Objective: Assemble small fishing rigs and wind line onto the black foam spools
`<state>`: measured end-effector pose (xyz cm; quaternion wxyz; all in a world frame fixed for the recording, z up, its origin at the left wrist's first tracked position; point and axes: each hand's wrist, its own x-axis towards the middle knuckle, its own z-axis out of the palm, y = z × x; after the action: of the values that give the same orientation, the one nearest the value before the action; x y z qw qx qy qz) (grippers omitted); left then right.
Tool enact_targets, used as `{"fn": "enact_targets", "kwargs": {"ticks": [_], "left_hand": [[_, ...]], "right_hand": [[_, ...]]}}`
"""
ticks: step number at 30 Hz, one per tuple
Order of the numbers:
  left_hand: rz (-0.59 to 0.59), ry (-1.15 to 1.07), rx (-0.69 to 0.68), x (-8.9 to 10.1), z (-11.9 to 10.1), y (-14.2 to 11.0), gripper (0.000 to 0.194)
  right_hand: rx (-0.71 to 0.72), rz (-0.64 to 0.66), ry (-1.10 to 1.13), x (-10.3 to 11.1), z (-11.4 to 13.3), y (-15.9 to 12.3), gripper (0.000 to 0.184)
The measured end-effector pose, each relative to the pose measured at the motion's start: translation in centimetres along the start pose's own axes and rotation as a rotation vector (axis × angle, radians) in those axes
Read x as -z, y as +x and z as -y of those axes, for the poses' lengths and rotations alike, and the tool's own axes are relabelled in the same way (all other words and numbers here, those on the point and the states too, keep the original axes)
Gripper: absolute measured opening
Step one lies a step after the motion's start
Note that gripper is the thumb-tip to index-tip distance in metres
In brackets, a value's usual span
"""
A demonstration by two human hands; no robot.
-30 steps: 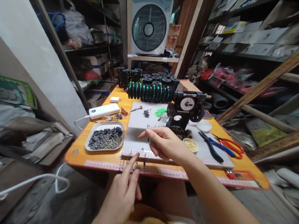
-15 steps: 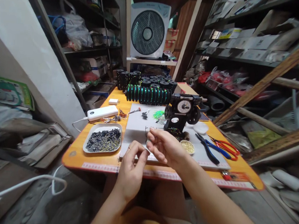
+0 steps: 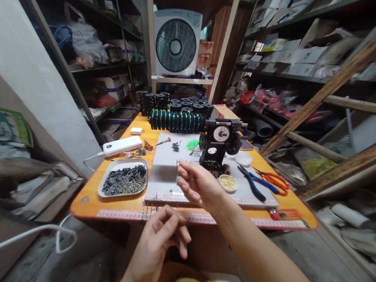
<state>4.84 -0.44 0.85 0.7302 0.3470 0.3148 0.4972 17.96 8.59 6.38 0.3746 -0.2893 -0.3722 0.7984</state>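
Observation:
My right hand (image 3: 201, 185) hovers over the grey board (image 3: 163, 165), its thumb and fingertips drawn together. Whatever they pinch is too small to make out. Just past those fingertips are small dark upright pieces on the board. Lower down, at the table's front edge, my left hand (image 3: 160, 238) has thumb and index finger pressed together, the other fingers curled; what lies between them is hidden. Beside it, thin strands with small dark beads (image 3: 147, 211) hang at the edge. A white tray (image 3: 100, 190) of small dark and yellowish pieces sits to the left.
A black winding machine (image 3: 215, 149) carries a row of black spools (image 3: 176, 121) with green thread. Right of it lie a small dish of pale beads (image 3: 228, 183), blue-black pliers (image 3: 252, 186) and orange-handled pliers (image 3: 277, 183). A white power bank (image 3: 122, 146) is at left; a fan (image 3: 175, 45) stands behind.
My left hand rose to meet my right fingertips, then dropped back apart toward the table edge. My right hand went from a pointing finger to a pinch. The view shifted slightly.

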Motion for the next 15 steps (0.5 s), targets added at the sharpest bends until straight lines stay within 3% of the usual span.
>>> {"fn": "enact_targets", "kwargs": {"ticks": [7, 15], "left_hand": [[-0.080, -0.063, 0.076, 0.0, 0.7, -0.1, 0.026], [-0.079, -0.059, 0.043, 0.9, 1.2, -0.7, 0.027]], "right_hand": [[0.061, 0.015, -0.087, 0.5, -0.4, -0.1, 0.031], [0.028, 0.106, -0.633, 1.5, -2.9, -2.6, 0.031]]}}
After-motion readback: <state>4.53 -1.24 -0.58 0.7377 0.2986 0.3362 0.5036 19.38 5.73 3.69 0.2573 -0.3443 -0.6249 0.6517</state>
